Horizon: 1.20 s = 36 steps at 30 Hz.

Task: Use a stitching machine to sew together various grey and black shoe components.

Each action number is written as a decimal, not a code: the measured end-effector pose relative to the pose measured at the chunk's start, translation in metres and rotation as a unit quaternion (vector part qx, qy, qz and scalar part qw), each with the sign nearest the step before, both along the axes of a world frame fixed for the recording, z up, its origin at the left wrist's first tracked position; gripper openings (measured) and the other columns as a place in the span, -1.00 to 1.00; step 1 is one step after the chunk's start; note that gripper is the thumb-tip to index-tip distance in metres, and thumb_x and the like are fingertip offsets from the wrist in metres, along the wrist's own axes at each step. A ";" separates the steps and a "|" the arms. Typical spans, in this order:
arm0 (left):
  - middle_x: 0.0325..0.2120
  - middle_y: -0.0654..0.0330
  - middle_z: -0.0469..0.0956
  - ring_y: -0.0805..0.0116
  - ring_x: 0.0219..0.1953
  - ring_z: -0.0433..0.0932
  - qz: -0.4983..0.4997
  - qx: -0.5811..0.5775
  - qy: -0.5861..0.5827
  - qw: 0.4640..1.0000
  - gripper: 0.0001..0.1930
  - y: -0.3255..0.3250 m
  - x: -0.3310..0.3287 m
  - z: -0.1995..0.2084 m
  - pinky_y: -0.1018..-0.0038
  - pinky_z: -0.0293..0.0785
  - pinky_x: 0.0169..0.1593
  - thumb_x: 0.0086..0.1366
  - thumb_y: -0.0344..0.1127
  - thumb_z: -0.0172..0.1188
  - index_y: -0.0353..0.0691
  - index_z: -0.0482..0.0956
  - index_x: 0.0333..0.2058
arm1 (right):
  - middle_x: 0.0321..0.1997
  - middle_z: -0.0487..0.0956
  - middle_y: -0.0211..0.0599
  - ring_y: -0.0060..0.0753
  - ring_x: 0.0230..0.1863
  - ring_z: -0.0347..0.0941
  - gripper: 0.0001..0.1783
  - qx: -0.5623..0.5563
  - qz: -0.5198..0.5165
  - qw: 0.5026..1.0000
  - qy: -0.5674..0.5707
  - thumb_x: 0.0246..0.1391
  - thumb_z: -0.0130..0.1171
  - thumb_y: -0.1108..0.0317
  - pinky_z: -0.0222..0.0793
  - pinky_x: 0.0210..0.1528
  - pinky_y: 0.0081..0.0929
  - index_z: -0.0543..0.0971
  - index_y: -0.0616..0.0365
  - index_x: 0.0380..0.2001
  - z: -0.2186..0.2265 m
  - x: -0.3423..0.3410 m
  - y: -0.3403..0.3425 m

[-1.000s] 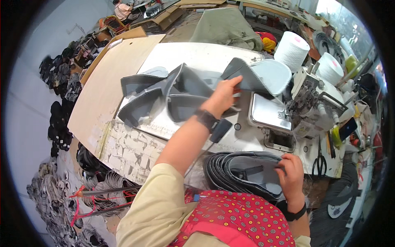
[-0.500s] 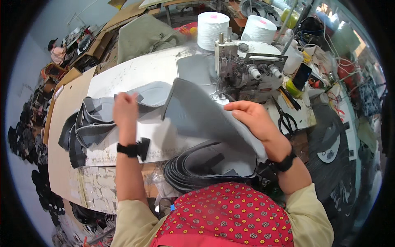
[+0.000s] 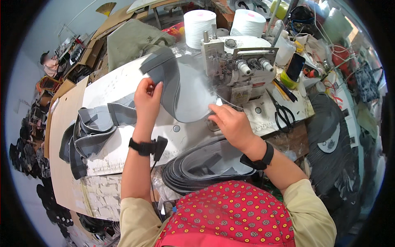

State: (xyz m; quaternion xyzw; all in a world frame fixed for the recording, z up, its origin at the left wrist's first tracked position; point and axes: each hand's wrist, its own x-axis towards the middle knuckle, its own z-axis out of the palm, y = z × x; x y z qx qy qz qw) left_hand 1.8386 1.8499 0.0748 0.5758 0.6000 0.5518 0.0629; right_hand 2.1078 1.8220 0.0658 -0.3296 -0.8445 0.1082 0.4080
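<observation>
A curved grey fabric piece (image 3: 191,96) with a darker folded band is held up over the white worktable, its near edge bowed downward. At the dark band on its left, my left hand (image 3: 148,99) has thumb and fingers closed on the edge. My right hand (image 3: 232,123) pinches the piece's right edge, close to the sewing machine (image 3: 242,74). To the left lies a heap of joined grey fabric pieces (image 3: 94,123). Near my lap rests a nested stack of similar grey pieces (image 3: 173,175); my right forearm passes over its right end.
Two white thread cones (image 3: 199,29) stand behind the machine. On the table's right lie black scissors (image 3: 283,117), near a phone (image 3: 295,67) in a yellow-green holder. A dark grey pile of fabric (image 3: 329,144) is at the right. Far left, another person (image 3: 51,66) sits.
The grey piece has swung up and left from above the stack toward the machine. My left hand, previously away from it, now grips its band; my right hand has shifted left.
</observation>
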 end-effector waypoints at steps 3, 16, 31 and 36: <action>-0.64 0.11 0.39 0.35 -0.60 0.36 0.082 -0.069 0.068 0.992 -0.70 -0.039 0.007 0.010 0.33 0.29 -0.47 0.31 -0.29 0.22 -0.32 0.34 -0.50 | -0.30 0.49 -0.24 -0.14 -0.41 0.51 -0.56 0.000 -0.027 0.999 -0.025 -0.12 0.37 0.45 0.44 -0.41 -0.35 0.55 0.13 -0.09 0.004 0.003 0.000; -0.56 -0.01 0.52 -0.07 -0.51 0.54 -0.240 -0.160 0.235 0.928 -0.84 -0.105 0.070 0.025 0.13 0.43 -0.47 0.09 -0.46 0.20 -0.25 0.47 -0.31 | -0.24 0.58 -0.14 -0.09 -0.27 0.57 -0.74 -0.078 0.105 0.983 0.132 -0.12 0.18 0.65 0.50 -0.25 -0.31 0.56 0.19 -0.28 0.021 0.009 0.017; -0.22 -0.07 0.38 0.00 -0.16 0.42 -0.005 0.090 0.300 0.950 -0.43 -0.045 0.070 0.039 0.27 0.37 -0.07 -0.18 -0.59 0.43 -0.33 0.33 -0.17 | -0.60 0.50 -0.17 -0.38 -0.70 0.49 -0.88 -0.258 0.077 0.951 0.151 0.09 0.24 0.50 0.32 -0.62 -0.45 0.48 0.25 -0.37 0.036 -0.006 -0.002; -0.31 -0.03 0.45 -0.04 -0.26 0.47 -0.071 -0.021 0.115 0.991 -0.51 -0.021 0.072 0.033 0.26 0.42 -0.18 -0.15 -0.57 0.41 -0.32 0.39 -0.20 | -0.63 0.49 -0.16 -0.40 -0.71 0.47 -0.89 -0.265 0.012 0.956 0.126 0.11 0.23 0.49 0.32 -0.62 -0.46 0.52 0.22 -0.29 0.030 -0.002 0.008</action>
